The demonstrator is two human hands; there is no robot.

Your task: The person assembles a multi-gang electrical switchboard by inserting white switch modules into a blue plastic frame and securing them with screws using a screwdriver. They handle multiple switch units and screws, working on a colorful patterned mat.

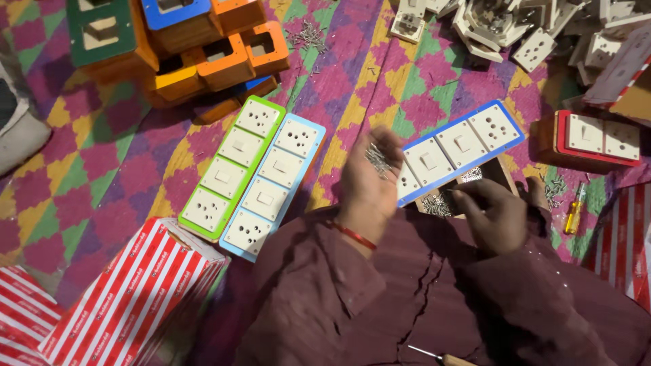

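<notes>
Two hands work over a blue-edged switch board point(461, 146) lying on its wooden box point(503, 173) at about two o'clock from the lap. The left hand point(369, 183) is cupped palm up, fingers loosely curled around a small heap of screws point(377, 159) resting near the fingertips. The right hand point(491, 213) sits at three o'clock of the left, touching the near edge of the board, its fingers bunched together as if pinching something thin; what exactly it grips I cannot tell, since the fingertips are dark and partly hidden.

To do this well, I judge the cupped palm should stay level so no screws roll off, and only one screw should be taken at a time, point down. More screws point(435, 203) lie loose at the board's near edge.

At nine o'clock of the left hand, two finished boards lie side by side, touching: a green-edged one point(232, 166) and a pale-blue-edged one point(274, 184). A yellow-handled screwdriver point(575, 210) rests well off at three o'clock.
</notes>
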